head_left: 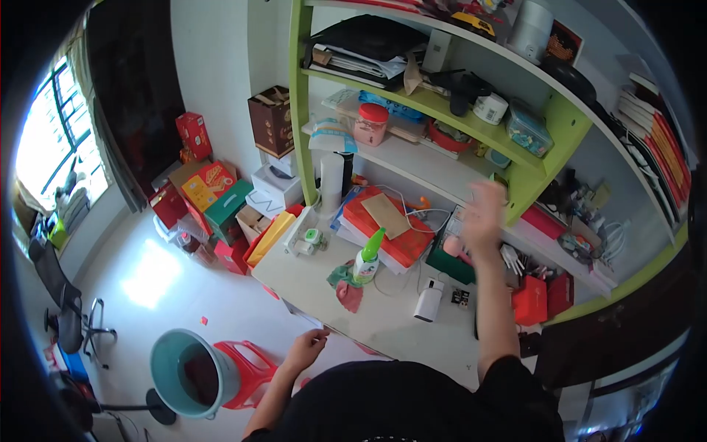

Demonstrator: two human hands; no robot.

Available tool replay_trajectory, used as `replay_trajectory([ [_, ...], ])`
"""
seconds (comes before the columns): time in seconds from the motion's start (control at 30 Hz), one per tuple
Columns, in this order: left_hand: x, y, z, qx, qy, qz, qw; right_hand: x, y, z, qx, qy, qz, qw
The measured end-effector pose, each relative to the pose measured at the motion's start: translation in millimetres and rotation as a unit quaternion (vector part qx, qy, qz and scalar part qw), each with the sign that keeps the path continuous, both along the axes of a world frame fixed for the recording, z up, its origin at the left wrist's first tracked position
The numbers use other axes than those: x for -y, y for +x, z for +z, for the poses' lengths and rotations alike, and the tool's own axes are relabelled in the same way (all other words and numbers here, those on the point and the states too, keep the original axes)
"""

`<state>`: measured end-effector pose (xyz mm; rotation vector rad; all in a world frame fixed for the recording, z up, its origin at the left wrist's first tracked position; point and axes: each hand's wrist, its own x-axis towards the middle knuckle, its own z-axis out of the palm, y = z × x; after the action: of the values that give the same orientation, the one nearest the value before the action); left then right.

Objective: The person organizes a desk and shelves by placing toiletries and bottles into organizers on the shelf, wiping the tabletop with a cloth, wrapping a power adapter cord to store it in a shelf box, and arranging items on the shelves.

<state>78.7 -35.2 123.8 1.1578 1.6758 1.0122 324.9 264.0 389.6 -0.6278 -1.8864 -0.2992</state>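
Observation:
My right hand [482,217] is raised in front of the shelf unit above the desk's back right. Motion blurs it, but its fingers look stretched and apart, with nothing visible in them. By the desk's front edge hangs my left hand [307,348], fingers curled together and no object showing. A white spray bottle with a green top [367,258] stands on the desk [383,324], beside a green cloth [341,275] and a reddish cloth [350,296]. Closer to my right arm are a white device with a dark front [428,300] and a small black item [460,297].
A green-edged shelf unit [556,158] rises behind the desk, holding a red-lidded jar [371,124]. Red folders [401,239] lie at the back. On the floor at left are a bucket [166,368], a red stool [250,368] and several boxes [210,188].

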Motion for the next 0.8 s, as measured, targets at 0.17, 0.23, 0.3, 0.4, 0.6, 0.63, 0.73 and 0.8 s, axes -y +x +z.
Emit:
replay_trajectory([
  [0.17, 19, -21, -17, 0.002, 0.053, 0.037, 0.998, -83, -175, -5, -0.03, -0.085, 0.058, 0.994],
  [0.23, 27, -26, -11, 0.084, 0.023, 0.067, 0.994, -121, -217, 2, -0.027, -0.144, 0.066, 0.987],
  [0.3, 37, -30, -14, 0.121, 0.007, 0.076, 0.99, -139, -245, 6, -0.019, -0.179, 0.01, 0.984],
  [0.4, 42, -37, -7, 0.132, -0.02, 0.087, 0.987, -147, -263, -6, 0.0, -0.148, -0.077, 0.986],
  [0.6, 6, -61, 20, 0.126, 0.026, 0.088, 0.988, -95, -193, 8, 0.035, -0.107, -0.142, 0.983],
  [0.63, -13, -73, 24, 0.083, 0.066, 0.085, 0.991, -82, -168, 10, 0.025, -0.128, -0.154, 0.979],
  [0.73, -84, -96, 93, 0.047, 0.191, 0.103, 0.975, -80, -87, -7, 0.005, -0.032, -0.253, 0.967],
  [0.8, -147, -109, 141, 0.067, 0.281, 0.141, 0.947, -75, -50, 0, 0.007, -0.084, -0.322, 0.943],
])
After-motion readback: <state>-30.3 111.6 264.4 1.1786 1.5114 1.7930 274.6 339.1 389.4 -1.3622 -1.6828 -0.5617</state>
